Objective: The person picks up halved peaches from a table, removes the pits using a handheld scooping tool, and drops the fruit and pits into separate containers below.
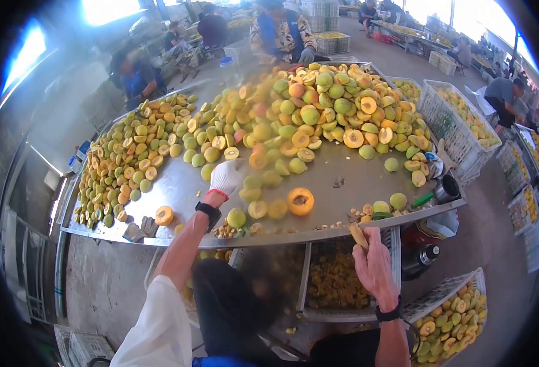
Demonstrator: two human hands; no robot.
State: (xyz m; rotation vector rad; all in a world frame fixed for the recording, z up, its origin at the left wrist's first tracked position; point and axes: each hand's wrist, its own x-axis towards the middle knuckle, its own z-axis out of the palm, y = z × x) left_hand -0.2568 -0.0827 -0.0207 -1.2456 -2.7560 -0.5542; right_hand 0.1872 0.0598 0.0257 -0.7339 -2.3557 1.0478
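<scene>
My left hand (226, 177), in a white knit glove, reaches over the metal table (336, 177) to the near edge of a pile of halved yellow peaches (214, 144). Its fingers are partly hidden and blurred by a smear on the lens. Bare and closed, my right hand (374, 264) grips a tool with a wooden handle (359, 236) at the table's front edge; the tool's working end is not clear. Between my hands lies a larger orange peach half (300, 201), its hollow facing up. A greenish peach (236, 218) sits near my left wrist.
Beneath the table is a crate (306, 312) of dark scraps. Peach-filled crates stand at the right (465, 122) and lower right (450, 318). A metal cup (447, 189) and green-handled tool (423, 199) lie at the right corner, gloves (139, 231) at the left. A person (281, 33) works opposite.
</scene>
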